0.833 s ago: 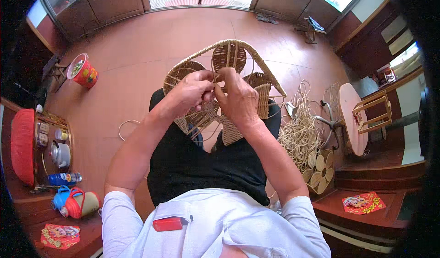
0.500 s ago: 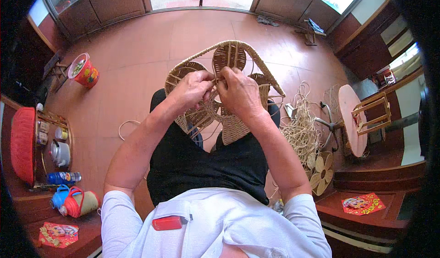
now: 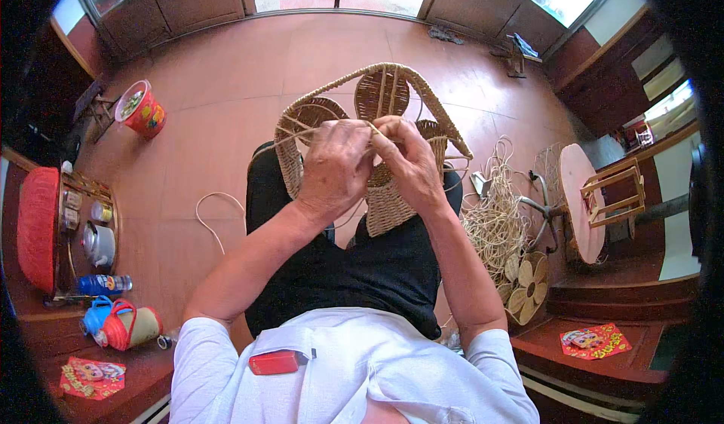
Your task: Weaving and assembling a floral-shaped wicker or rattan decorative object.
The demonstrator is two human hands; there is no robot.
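A woven tan wicker piece (image 3: 388, 214) rests on my lap, with a thick wrapped rim and several oval petal-shaped panels (image 3: 381, 94). Over its middle my left hand (image 3: 334, 165) is closed, its back turned up and its fingertips at a thin tan strand (image 3: 373, 128). My right hand (image 3: 411, 160) pinches that same strand between thumb and forefinger, right beside the left fingertips. Loose strand ends stick out at the left side of the piece. My hands hide its centre.
A heap of loose tan strands (image 3: 494, 217) lies on the floor at right, near a petal-patterned woven piece (image 3: 528, 292) and a round-topped stool (image 3: 579, 198). At left stand a red bucket (image 3: 143, 113), a kettle (image 3: 98, 244) and a thermos flask (image 3: 132, 326).
My left hand has turned back-up and shifted right, closer to my right hand. The right hand has moved slightly, its thumb now showing against the strand.
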